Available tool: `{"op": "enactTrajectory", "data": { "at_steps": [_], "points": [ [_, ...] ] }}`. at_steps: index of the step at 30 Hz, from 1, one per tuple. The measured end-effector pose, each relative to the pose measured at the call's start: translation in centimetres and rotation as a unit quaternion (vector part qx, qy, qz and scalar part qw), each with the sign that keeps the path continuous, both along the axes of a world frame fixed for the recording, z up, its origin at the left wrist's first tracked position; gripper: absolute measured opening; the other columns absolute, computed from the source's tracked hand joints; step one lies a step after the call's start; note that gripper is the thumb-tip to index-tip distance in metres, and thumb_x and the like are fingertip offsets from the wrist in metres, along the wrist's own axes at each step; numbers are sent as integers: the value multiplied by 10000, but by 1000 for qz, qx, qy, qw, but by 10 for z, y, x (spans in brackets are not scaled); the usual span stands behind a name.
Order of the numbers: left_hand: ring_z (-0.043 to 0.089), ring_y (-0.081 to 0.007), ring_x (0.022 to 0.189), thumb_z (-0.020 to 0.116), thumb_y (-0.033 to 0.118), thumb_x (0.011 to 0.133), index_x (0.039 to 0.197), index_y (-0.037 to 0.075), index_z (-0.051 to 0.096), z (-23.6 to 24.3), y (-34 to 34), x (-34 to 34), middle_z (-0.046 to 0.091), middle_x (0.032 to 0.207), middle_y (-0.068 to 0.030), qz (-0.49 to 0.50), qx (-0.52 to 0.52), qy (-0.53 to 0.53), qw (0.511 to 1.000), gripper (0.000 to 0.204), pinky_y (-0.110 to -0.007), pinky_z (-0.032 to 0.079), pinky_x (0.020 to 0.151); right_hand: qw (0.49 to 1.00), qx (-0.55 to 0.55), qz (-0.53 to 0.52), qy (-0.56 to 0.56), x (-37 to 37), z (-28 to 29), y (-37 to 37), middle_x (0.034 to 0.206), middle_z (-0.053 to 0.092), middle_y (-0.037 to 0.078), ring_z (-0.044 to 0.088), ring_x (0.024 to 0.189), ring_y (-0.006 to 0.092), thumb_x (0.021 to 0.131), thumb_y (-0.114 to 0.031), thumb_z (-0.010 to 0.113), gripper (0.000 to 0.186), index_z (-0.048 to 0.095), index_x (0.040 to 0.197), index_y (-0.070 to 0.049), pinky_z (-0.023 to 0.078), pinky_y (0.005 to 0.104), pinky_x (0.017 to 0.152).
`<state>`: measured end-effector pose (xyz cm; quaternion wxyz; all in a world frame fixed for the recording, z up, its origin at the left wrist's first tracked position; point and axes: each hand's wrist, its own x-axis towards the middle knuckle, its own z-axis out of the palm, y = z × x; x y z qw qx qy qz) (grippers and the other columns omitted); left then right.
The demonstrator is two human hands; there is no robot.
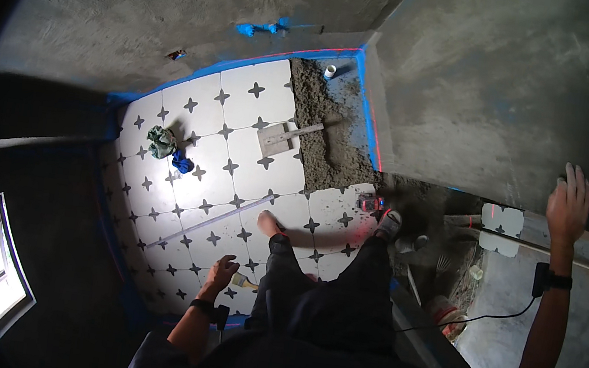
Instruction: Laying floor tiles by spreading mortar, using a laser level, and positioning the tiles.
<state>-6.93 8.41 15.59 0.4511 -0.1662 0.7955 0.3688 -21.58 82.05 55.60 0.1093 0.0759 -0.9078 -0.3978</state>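
My left hand (221,275) is low over the tiled floor beside my left leg, fingers curled. A paintbrush (246,282) with a pale head sticks out from its right side and appears to be gripped in it; the fingers partly hide the handle. My right hand (570,202) is raised far to the right, fingers stretched out, against or close to the grey wall (484,97). Whether it touches the wall is hard to tell. White tiles (254,153) with dark star shapes cover most of the floor. I stand on them, one foot bare-looking, the other in a slipper.
A trowel (278,139) lies on the tiles beside wet mortar (326,143). A white pipe stub (330,71) rises in the corner. Near my right foot sits a red laser level (370,203). Crumpled cloths (162,143), a long straightedge (211,221) and a bucket (445,313) lie around.
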Motion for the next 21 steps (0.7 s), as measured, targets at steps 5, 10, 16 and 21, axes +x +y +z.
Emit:
{"op": "enactTrajectory", "data": {
  "at_steps": [5, 10, 16, 21],
  "points": [
    [683, -325, 988, 663, 312, 877, 1241, 37, 612, -3, -6, 6, 713, 1027, -206, 5, -3, 6, 1000, 459, -388, 514, 879, 1000, 3, -9, 4, 0, -1, -1, 1363, 550, 72, 476, 1319, 271, 867, -92, 633, 148, 611, 1010, -60, 402, 461, 1099],
    [677, -328, 1016, 658, 312, 879, 1246, 38, 610, -7, -6, 5, 709, 1050, -218, 9, -1, 2, 1000, 460, -388, 510, 892, 1000, 2, -24, -7, 1, 1, -2, 1364, 549, 69, 475, 1316, 267, 862, -95, 632, 162, 615, 1019, -61, 397, 459, 1104],
    [674, -330, 1037, 644, 316, 886, 1246, 36, 607, -6, -4, -2, 708, 1075, -214, 4, -2, 10, 1000, 458, -391, 506, 912, 1000, 1, -22, -4, 1, 1, -2, 1370, 547, 55, 481, 1303, 253, 845, -102, 632, 174, 623, 1015, -64, 397, 449, 1104],
    [675, -331, 1036, 646, 308, 885, 1244, 40, 609, -2, -2, -5, 707, 1082, -214, 3, 8, 16, 1000, 450, -396, 509, 909, 1000, 5, -21, -3, 1, 1, -3, 1354, 563, 52, 485, 1304, 250, 844, -104, 636, 183, 621, 1023, -69, 400, 449, 1102]
  ]
}}
